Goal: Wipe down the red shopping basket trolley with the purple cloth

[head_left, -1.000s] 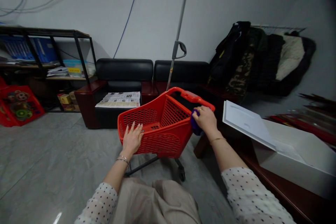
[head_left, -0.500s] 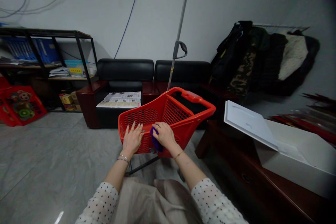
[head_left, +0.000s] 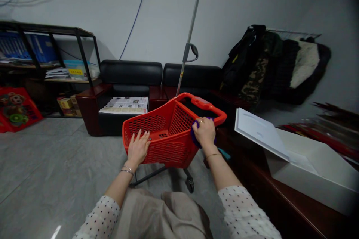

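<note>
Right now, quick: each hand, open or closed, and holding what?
Left hand: open, fingers spread, at the cart's near side.
Right hand: closed on a purple cloth by the cart.

1. Left hand [head_left: 138, 148] — palm down, fingers fanned and nearly straight, pointing forward.
2. Right hand [head_left: 205, 133] — fingers curled into a grip, back of the hand uppermost, well apart from the left.
3. Left forearm [head_left: 120, 189] slants forward and rightward; right forearm [head_left: 220, 171], forward and leftward.
</note>
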Available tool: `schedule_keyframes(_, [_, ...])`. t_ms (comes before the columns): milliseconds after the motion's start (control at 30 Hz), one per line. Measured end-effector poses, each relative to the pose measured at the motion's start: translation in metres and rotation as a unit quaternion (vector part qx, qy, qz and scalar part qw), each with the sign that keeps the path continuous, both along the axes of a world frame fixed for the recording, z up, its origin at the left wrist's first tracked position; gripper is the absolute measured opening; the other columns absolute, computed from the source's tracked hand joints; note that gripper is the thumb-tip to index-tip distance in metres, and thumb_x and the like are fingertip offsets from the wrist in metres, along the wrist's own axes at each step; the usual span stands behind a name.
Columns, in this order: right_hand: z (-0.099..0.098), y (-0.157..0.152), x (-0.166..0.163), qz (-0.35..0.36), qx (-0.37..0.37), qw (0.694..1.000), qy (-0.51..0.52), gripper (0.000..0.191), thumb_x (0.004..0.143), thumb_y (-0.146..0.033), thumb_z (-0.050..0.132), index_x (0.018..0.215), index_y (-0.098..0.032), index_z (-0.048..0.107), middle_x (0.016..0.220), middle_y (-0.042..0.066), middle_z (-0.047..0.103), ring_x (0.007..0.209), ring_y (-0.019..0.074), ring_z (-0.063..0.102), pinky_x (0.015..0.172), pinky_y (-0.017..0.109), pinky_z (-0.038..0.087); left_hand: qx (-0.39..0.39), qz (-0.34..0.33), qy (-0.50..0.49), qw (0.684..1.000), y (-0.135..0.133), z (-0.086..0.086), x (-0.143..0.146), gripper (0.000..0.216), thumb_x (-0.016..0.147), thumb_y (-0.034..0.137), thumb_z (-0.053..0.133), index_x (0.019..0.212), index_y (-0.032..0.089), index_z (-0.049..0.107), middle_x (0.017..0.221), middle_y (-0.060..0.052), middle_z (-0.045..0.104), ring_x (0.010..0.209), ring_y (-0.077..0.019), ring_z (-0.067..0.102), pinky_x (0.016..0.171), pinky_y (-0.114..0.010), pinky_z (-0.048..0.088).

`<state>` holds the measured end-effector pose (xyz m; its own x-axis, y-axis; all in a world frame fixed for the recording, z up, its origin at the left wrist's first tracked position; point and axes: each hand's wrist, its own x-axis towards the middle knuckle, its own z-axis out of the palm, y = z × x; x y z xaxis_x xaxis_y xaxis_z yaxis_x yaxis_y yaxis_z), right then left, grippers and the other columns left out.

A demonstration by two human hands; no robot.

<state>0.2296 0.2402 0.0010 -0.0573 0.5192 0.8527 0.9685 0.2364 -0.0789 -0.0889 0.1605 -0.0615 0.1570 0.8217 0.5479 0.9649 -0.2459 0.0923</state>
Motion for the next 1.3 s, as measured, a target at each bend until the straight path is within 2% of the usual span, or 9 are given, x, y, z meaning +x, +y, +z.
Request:
schedule_keyframes(167, [-0.046, -0.042, -0.130, 0.147, -0.051, 0.988, -0.010, 0.020, 0.089, -0.024, 0.053, 0.099, -0.020, 0.069, 0.101, 0.009, 0.069, 0.096, 0.0229, 0.058, 0.101, 0.041, 0.040, 0.002, 0.004, 0.011, 1.000, -0.001, -0.002, 0.001, 0.050, 0.101, 0.037, 0.030, 0.147, 0.025, 0.043, 0.145, -0.002, 0.052, 0.146, -0.0242, 0.030, 0.121, -0.050, 0.020])
schedule_keyframes(267, [-0.050, -0.049, -0.147, 0.201, -0.078, 0.976, -0.030, 0.023, 0.090, -0.025, 0.053, 0.107, -0.022, 0.068, 0.107, 0.008, 0.068, 0.101, 0.0227, 0.058, 0.101, 0.040, 0.041, 0.000, 0.001, 0.022, 1.000, -0.001, -0.001, -0.002, 0.050, 0.101, 0.038, 0.029, 0.147, 0.023, 0.043, 0.146, -0.003, 0.052, 0.146, -0.0247, 0.030, 0.121, -0.050, 0.020])
schedule_keyframes(567, [0.029, 0.019, 0.060, 0.010, -0.070, 0.997, -0.043, 0.029, 0.087, -0.026, 0.048, 0.099, -0.014, 0.072, 0.098, 0.013, 0.069, 0.098, 0.0256, 0.057, 0.099, 0.041, 0.039, -0.005, 0.000, 0.015, 1.000, -0.002, 0.004, -0.001, 0.049, 0.100, 0.036, 0.031, 0.146, 0.026, 0.044, 0.144, -0.002, 0.053, 0.145, -0.0242, 0.032, 0.121, -0.049, 0.022])
schedule_keyframes(667, [0.033, 0.027, 0.072, -0.041, -0.041, 0.998, 0.004, 0.029, 0.084, -0.025, 0.049, 0.097, -0.013, 0.072, 0.099, 0.014, 0.068, 0.100, 0.0275, 0.057, 0.100, 0.044, 0.038, 0.001, 0.002, 0.013, 1.000, 0.000, 0.002, 0.000, 0.049, 0.101, 0.036, 0.030, 0.146, 0.024, 0.044, 0.144, -0.001, 0.053, 0.145, -0.0244, 0.031, 0.121, -0.049, 0.021])
schedule_keyframes(767, [0.008, 0.010, 0.018, -0.027, -0.009, 0.999, 0.018, 0.026, 0.085, -0.023, 0.050, 0.096, -0.014, 0.071, 0.100, 0.014, 0.068, 0.101, 0.0278, 0.056, 0.102, 0.047, 0.038, 0.005, 0.004, 0.015, 1.000, 0.001, -0.001, 0.000, 0.049, 0.101, 0.036, 0.029, 0.146, 0.023, 0.044, 0.145, -0.001, 0.053, 0.145, -0.0245, 0.031, 0.121, -0.049, 0.021])
schedule_keyframes(900, [-0.035, -0.030, -0.091, 0.140, -0.032, 0.989, -0.033, 0.022, 0.088, -0.023, 0.053, 0.102, -0.020, 0.070, 0.104, 0.009, 0.069, 0.101, 0.0230, 0.058, 0.104, 0.042, 0.040, 0.011, 0.005, 0.020, 1.000, 0.000, -0.003, -0.001, 0.049, 0.101, 0.036, 0.031, 0.147, 0.023, 0.043, 0.144, -0.002, 0.053, 0.145, -0.0246, 0.032, 0.121, -0.050, 0.022])
schedule_keyframes(1000, [-0.042, -0.044, -0.120, 0.202, -0.071, 0.975, -0.058, 0.025, 0.089, -0.025, 0.054, 0.110, -0.021, 0.069, 0.111, 0.008, 0.069, 0.104, 0.0224, 0.059, 0.102, 0.040, 0.042, 0.009, 0.001, 0.028, 1.000, -0.002, 0.000, -0.004, 0.049, 0.101, 0.036, 0.032, 0.146, 0.023, 0.044, 0.144, -0.003, 0.053, 0.144, -0.0249, 0.033, 0.120, -0.051, 0.022])
schedule_keyframes(1100, [-0.023, -0.032, -0.076, 0.205, -0.108, 0.968, -0.097, 0.026, 0.089, -0.026, 0.054, 0.109, -0.019, 0.070, 0.108, 0.009, 0.070, 0.100, 0.0227, 0.060, 0.095, 0.037, 0.045, 0.006, 0.002, 0.033, 0.999, -0.003, 0.002, -0.006, 0.048, 0.100, 0.036, 0.033, 0.146, 0.023, 0.045, 0.144, -0.004, 0.053, 0.144, -0.0248, 0.034, 0.121, -0.051, 0.022])
schedule_keyframes(1300, [0.023, 0.017, 0.058, 0.031, -0.041, 0.998, -0.034, 0.028, 0.087, -0.025, 0.050, 0.102, -0.014, 0.072, 0.104, 0.013, 0.070, 0.104, 0.0267, 0.059, 0.100, 0.043, 0.041, 0.010, -0.002, 0.017, 1.000, 0.000, -0.002, -0.001, 0.049, 0.100, 0.035, 0.033, 0.146, 0.023, 0.044, 0.144, -0.003, 0.054, 0.144, -0.0247, 0.034, 0.121, -0.052, 0.021])
